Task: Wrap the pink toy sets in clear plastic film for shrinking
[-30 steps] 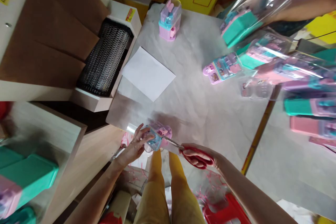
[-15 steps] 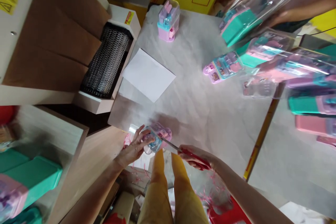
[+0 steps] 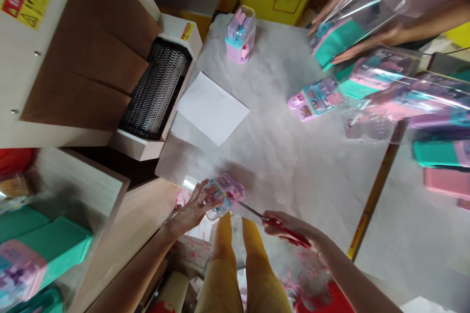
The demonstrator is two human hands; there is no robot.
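A toy set [image 3: 230,188] in lilac and light blue plastic is at the near edge of the bench [image 3: 286,166], a little to the right of the near left corner. Its blue and clear end points to the person's left and its lilac end away to the right; whether it rests on the edge or is held just over it, I cannot tell. The left hand [image 3: 194,208] grips it, fingers bent over the blue and clear end. It looks light and hollow, a stiff moulded body under a thin, glossy clear part that would probably slip under dry fingertips and crack or scratch if squeezed or scraped. The firmest hold is likely across the two side walls of the body, away from the clear part.

The right hand [image 3: 284,225] is wrapped around the red handles of the scissors [image 3: 267,219]. Their tip points at the toy's lilac end; touching or just beside it is unclear. They should feel rigid and heavier than the toy, safest held by the handles.

Farther out, a white sheet [image 3: 213,108] lies near the left edge, beside a machine with a mesh belt [image 3: 156,88]. A matching toy [image 3: 240,35] stands upright at the far left corner. Beyond the right part of the far edge, a co-worker's hands [image 3: 389,38] hold a teal set [image 3: 336,44] in clear wrapping.
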